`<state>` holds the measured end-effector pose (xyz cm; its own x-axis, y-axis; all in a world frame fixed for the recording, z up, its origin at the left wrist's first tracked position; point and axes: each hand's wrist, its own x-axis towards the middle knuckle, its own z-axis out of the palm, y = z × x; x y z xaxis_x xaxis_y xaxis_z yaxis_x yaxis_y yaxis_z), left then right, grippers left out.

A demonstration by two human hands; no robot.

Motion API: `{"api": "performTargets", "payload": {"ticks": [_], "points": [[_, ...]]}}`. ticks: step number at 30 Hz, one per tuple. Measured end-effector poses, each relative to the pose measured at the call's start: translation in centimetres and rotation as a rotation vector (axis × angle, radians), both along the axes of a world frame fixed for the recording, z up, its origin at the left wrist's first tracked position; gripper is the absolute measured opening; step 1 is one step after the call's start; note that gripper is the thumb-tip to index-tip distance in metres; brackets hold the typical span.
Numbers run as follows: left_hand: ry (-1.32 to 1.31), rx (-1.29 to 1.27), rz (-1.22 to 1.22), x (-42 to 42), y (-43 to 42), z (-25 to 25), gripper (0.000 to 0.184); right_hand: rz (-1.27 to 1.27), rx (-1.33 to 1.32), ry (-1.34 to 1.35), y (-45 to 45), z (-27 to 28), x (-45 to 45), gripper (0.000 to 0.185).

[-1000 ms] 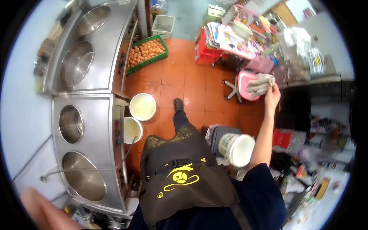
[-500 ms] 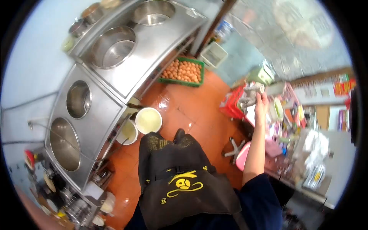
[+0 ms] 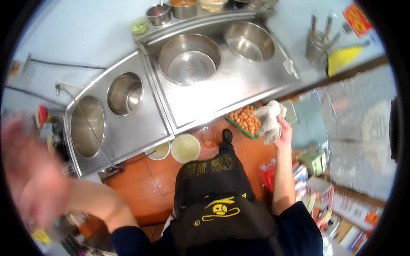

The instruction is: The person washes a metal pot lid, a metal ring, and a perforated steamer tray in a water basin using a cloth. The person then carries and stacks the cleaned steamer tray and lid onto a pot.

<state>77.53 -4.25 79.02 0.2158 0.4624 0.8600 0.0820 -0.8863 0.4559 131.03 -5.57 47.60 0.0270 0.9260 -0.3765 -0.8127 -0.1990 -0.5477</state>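
Before the steel counter [image 3: 239, 81], the right hand [image 3: 285, 133] had the pale fabric bundle [image 3: 268, 118] gripped aloft, seen against the egg crate [image 3: 244, 120], picked up but not yet put down, while the left hand [image 3: 36, 175], well apart, blurred unreadably.

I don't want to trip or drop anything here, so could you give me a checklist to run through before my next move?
1. Right hand has a grip on the pale cloth: ok.
2. Left hand is free: cannot tell; it is raised at the view's edge and blurred.
3. Floor by the steel counter is unobstructed: not ok; two white buckets, a nearer one and one beside it, stand there.
4. Cloth is apart from the eggs in the green crate: cannot tell; they overlap in this view.
5. Bare counter top is available: ok, along its front edge.
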Motion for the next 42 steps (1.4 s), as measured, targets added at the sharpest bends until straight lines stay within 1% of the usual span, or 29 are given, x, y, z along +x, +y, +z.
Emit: {"api": "performTargets", "payload": {"ticks": [1,3,4,5,6,7,8,9,11,13,14,16,17,19,20,22,25,26,28,30,31,33,34,35,36,37,39,40,42], "points": [[-0.112,-0.290,0.125,1.3,1.9,-4.8,0.058,0.025,0.010,0.072,3.5,-0.2,-0.6,0.052],[-0.289,-0.789,0.498,4.9,2.6,-17.6,0.047,0.063,-0.020,0.213,8.1,-1.5,-0.7,0.054],[-0.265,-0.979,0.635,4.0,0.7,-26.3,0.032,0.127,0.025,0.251,10.5,-3.2,0.0,0.055],[-0.241,-1.263,0.728,4.7,-2.4,-33.4,0.029,0.165,0.034,0.261,12.8,-4.0,0.5,0.054],[-0.532,-1.383,0.696,6.9,-6.1,-38.4,0.018,0.209,0.024,0.262,14.7,-4.4,1.2,0.053],[-0.678,-1.609,0.867,8.6,-10.9,-42.7,0.016,0.263,0.012,0.260,15.7,-4.6,1.6,0.052],[-0.924,-1.610,0.980,10.6,-16.4,-48.1,0.015,0.287,-0.019,0.270,16.5,-5.0,2.3,0.051],[-0.920,-1.670,0.939,13.7,-18.5,-46.3,0.013,0.313,-0.028,0.276,18.0,-5.3,2.6,0.051],[-0.836,-2.088,0.910,15.7,-29.1,-54.1,0.013,0.380,-0.043,0.264,21.1,-5.2,2.4,0.050],[-0.875,-2.045,0.927,19.6,-34.3,-55.4,0.017,0.437,-0.094,0.231,22.4,-5.2,1.5,0.049],[-0.944,-2.013,0.873,21.0,-34.5,-54.6,0.017,0.540,-0.017,0.225,23.1,-5.6,1.4,0.052],[-1.072,-1.944,0.761,23.2,-34.7,-51.7,0.017,0.460,-0.114,0.179,22.7,-4.3,-0.9,0.053],[-1.091,-1.977,0.815,23.6,-34.8,-53.0,0.016,0.428,-0.135,0.147,23.9,-3.3,-2.4,0.054],[-1.123,-2.054,0.917,23.6,-35.8,-55.2,0.015,0.503,-0.003,0.185,25.4,-2.9,-4.2,0.060],[-0.986,-2.078,0.961,23.3,-36.1,-55.6,0.014,0.536,0.040,0.154,26.3,-2.6,-4.8,0.060],[-1.114,-1.977,0.987,22.5,-36.5,-56.2,0.016,0.575,0.051,0.089,28.6,-2.6,-6.1,0.059],[-1.169,-1.944,1.073,22.3,-34.1,-54.7,0.016,0.558,0.111,-0.244,33.8,-3.5,-9.0,0.057],[-1.159,-1.955,1.117,22.0,-33.1,-53.7,0.016,0.626,0.180,-0.377,36.0,-5.0,-9.9,0.055],[-1.239,-1.903,1.120,22.1,-32.6,-53.2,0.017,0.711,0.445,-1.006,39.4,-8.4,-13.5,0.058],[-1.029,-2.060,1.116,22.4,-32.9,-52.3,0.017,0.735,0.743,-1.490,41.7,-15.0,-17.2,0.061],[-1.125,-2.079,1.132,23.2,-32.8,-52.4,0.016,0.714,0.920,-1.653,42.9,-19.0,-19.4,0.063],[-1.279,-2.118,1.186,25.0,-32.2,-51.0,0.014,1.182,0.823,-2.001,43.3,-23.2,-23.9,0.071],[-1.347,-2.122,1.223,26.2,-31.1,-49.6,0.013,1.227,0.804,-2.017,43.6,-25.3,-24.8,0.067],[-1.282,-2.218,1.230,26.8,-29.7,-47.5,0.016,1.266,0.785,-2.032,43.9,-27.4,-25.7,0.062],[-1.212,-2.318,1.232,27.3,-28.5,-45.6,0.028,1.307,0.761,-2.048,44.6,-29.6,-26.4,0.058],[-1.225,-2.409,1.245,28.1,-27.8,-44.6,0.031,1.249,0.686,-2.025,45.8,-31.5,-27.0,0.051],[-1.283,-2.245,1.251,31.5,-32.2,-45.1,0.021,1.147,0.549,-1.972,48.1,-35.7,-28.4,0.038],[-1.282,-2.296,1.245,32.3,-31.7,-43.9,0.020,0.942,0.748,-2.086,48.4,-39.2,-28.2,0.024],[-1.292,-2.409,1.239,32.9,-29.0,-42.4,0.019,0.872,0.865,-2.184,49.3,-41.5,-28.8,0.025]]}}
